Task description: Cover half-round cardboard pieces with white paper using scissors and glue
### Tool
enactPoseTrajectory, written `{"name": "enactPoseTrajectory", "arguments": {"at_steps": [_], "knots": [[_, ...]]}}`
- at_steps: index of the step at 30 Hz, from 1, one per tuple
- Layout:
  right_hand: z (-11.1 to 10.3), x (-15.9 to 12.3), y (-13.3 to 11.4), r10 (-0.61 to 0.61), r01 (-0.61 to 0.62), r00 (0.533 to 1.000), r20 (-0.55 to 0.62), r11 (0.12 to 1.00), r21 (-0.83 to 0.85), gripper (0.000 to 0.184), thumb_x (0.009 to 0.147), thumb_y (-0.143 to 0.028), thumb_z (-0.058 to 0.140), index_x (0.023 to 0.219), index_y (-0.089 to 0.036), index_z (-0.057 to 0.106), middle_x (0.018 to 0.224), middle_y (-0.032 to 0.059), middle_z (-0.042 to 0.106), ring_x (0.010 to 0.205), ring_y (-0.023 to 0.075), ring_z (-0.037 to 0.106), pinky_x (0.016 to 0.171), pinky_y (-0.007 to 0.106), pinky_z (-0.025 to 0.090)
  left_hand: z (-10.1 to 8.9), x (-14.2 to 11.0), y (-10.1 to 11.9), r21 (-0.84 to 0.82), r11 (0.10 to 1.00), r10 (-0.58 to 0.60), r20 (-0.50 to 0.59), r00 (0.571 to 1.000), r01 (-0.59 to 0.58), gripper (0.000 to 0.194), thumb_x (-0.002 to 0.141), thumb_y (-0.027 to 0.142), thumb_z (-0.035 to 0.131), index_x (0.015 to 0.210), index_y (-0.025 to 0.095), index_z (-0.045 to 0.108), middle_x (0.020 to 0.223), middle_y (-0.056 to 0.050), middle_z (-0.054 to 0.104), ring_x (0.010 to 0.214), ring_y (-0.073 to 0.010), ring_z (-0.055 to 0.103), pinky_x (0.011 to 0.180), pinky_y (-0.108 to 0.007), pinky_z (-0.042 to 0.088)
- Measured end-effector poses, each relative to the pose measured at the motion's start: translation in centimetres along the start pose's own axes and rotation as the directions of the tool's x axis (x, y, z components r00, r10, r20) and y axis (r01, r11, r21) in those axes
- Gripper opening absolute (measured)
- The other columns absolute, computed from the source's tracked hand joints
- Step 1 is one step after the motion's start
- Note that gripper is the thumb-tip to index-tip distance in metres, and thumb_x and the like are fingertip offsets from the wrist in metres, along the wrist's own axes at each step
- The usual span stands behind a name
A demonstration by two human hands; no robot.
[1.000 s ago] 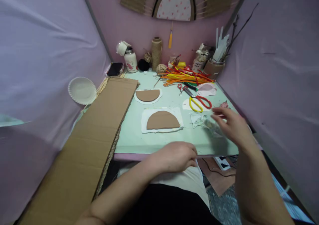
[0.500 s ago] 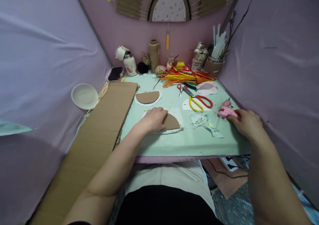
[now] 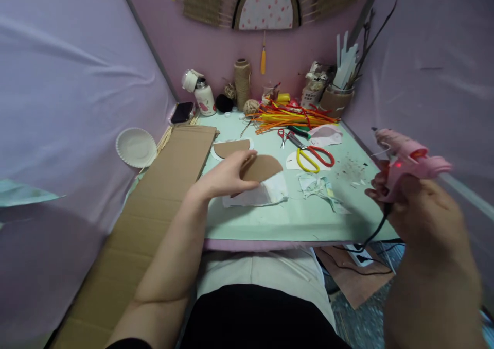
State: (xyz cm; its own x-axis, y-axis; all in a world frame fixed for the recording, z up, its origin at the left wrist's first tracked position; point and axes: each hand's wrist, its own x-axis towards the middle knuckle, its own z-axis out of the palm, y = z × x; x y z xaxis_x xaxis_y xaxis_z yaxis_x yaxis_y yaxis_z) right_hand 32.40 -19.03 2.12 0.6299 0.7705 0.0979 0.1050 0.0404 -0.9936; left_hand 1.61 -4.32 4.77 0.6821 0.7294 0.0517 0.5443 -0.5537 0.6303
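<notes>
My left hand (image 3: 231,175) grips a brown cardboard half-circle (image 3: 264,167) between thumb and fingers, tilted up over a piece of white cloth (image 3: 254,195) on the table. In my right hand (image 3: 405,194), raised above the table's right side, is a pink hot glue gun (image 3: 405,156) with a small red light on and its nozzle towards the left. A black cord (image 3: 376,233) hangs from its handle. Just behind my left hand lies another cardboard half-circle (image 3: 230,148) on a white backing. Crumpled cloth scraps (image 3: 318,188) lie between my hands.
Scissors with red and yellow handles (image 3: 312,156) lie right of centre. Orange strips (image 3: 287,118), a twine spool (image 3: 242,85) and a bottle (image 3: 204,98) line the back. A long cardboard sheet (image 3: 154,205) covers the left side. A power strip (image 3: 358,255) sits below the table.
My right hand has lifted the glue gun off the table, up and towards me. My left hand has raised the cardboard half-circle from the cloth, where it lay flat.
</notes>
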Motion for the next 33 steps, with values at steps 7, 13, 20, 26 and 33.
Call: {"name": "enactPoseTrajectory", "arguments": {"at_steps": [7, 13, 20, 26, 33], "knots": [[3.6, -2.8, -0.5, 0.129, -0.236, 0.921, 0.367, 0.935, 0.265, 0.038, 0.076, -0.057, 0.069, 0.094, -0.024, 0.067, 0.071, -0.0020, 0.044, 0.052, 0.0100, 0.033, 0.044, 0.026, 0.031, 2.1, -1.6, -2.2, -0.870, 0.452, -0.103, -0.272, 0.957, -0.199, 0.073, 0.071, 0.058, 0.069, 0.133, 0.026, 0.048, 0.142, -0.012, 0.052, 0.129, -0.0327, 0.051, 0.100, -0.049, 0.047], [6.1, -4.9, -0.1, 0.087, -0.223, 0.861, 0.500, 0.950, 0.218, 0.040, 0.087, -0.061, 0.055, 0.096, -0.023, 0.065, 0.061, -0.0016, 0.048, 0.050, 0.0141, 0.041, 0.045, 0.028, 0.032, 6.2, -2.5, -1.4, -0.974, 0.185, -0.128, -0.154, 0.980, -0.129, 0.080, 0.068, 0.065, 0.064, 0.135, 0.025, 0.048, 0.150, -0.014, 0.044, 0.141, -0.0373, 0.037, 0.100, -0.057, 0.046], [8.2, -7.3, -1.2, 0.020, -0.134, 0.791, 0.612, 0.981, 0.141, 0.046, 0.092, -0.059, 0.050, 0.103, -0.017, 0.065, 0.060, -0.0017, 0.052, 0.049, 0.0126, 0.044, 0.048, 0.028, 0.032, 6.7, -3.1, -1.8, -0.986, 0.162, -0.080, -0.055, 0.995, -0.041, 0.110, 0.055, 0.069, 0.073, 0.146, 0.022, 0.034, 0.149, -0.018, 0.046, 0.135, -0.0391, 0.044, 0.100, -0.053, 0.046], [9.3, -7.5, -2.3, -0.073, 0.031, 0.710, 0.701, 0.997, 0.072, 0.050, 0.094, -0.062, 0.044, 0.096, -0.017, 0.065, 0.054, -0.0020, 0.052, 0.047, 0.0126, 0.042, 0.047, 0.027, 0.034, 7.2, -3.4, -2.5, -0.984, 0.155, -0.099, -0.099, 0.990, -0.083, 0.102, 0.053, 0.058, 0.081, 0.142, 0.023, 0.045, 0.148, -0.016, 0.048, 0.133, -0.0399, 0.047, 0.105, -0.053, 0.042], [9.6, -7.7, -2.1, -0.107, 0.150, 0.647, 0.755, 0.989, 0.011, 0.052, 0.096, -0.062, 0.039, 0.074, -0.019, 0.060, 0.053, -0.0013, 0.051, 0.048, 0.0118, 0.042, 0.048, 0.025, 0.035, 7.5, -3.6, -2.2, -0.992, 0.112, 0.037, -0.054, 0.998, -0.058, 0.093, 0.057, 0.042, 0.087, 0.139, 0.020, 0.051, 0.145, -0.016, 0.052, 0.136, -0.0398, 0.044, 0.110, -0.052, 0.037]]}}
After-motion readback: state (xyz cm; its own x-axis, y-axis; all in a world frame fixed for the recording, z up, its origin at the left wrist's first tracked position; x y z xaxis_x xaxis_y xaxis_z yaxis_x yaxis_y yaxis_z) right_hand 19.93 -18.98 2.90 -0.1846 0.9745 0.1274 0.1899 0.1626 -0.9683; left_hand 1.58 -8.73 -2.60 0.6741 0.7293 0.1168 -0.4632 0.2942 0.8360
